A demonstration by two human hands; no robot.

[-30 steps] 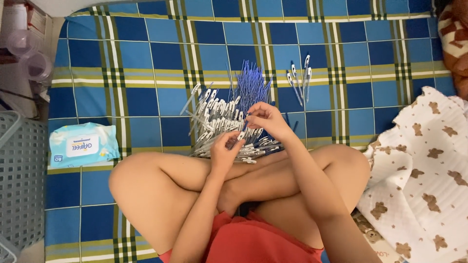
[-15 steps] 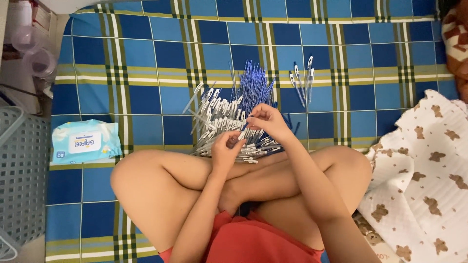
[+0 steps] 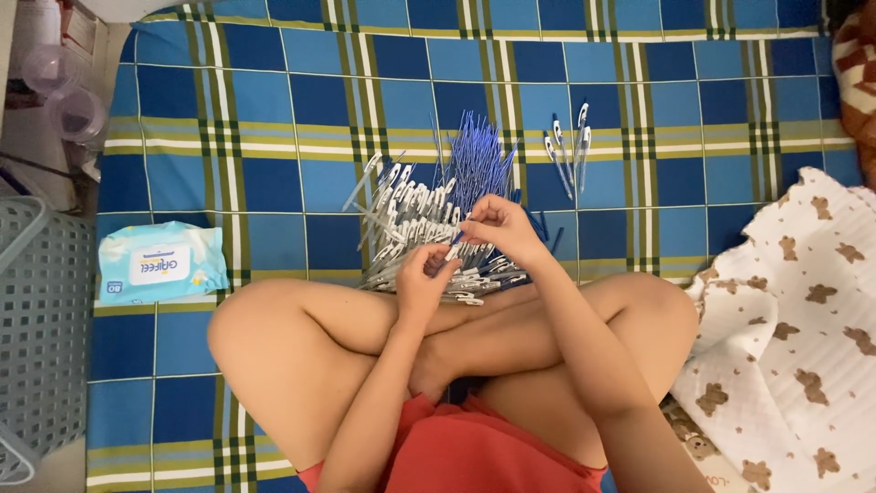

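I sit cross-legged on a blue plaid sheet (image 3: 274, 110). In front of my knees lies a heap of grey-white pen barrels (image 3: 406, 228), and behind it a fan of thin blue refills (image 3: 474, 164). My left hand (image 3: 424, 278) pinches one pen barrel (image 3: 453, 251) at its lower end. My right hand (image 3: 500, 230) grips the upper end of the same pen, where a blue tip shows. Both hands hover just above the heap. A few finished pens (image 3: 570, 146) lie apart to the right of the refills.
A pale blue pack of wet wipes (image 3: 160, 263) lies on the sheet to my left. A grey plastic basket (image 3: 41, 338) stands at the left edge. A white blanket with brown bears (image 3: 803, 319) lies to my right. Clear plastic cups (image 3: 68, 91) sit at the top left.
My hands have stayed over the heap, with only small finger movements on the pen. The camera has tilted slightly, so the scene sits a little lower.
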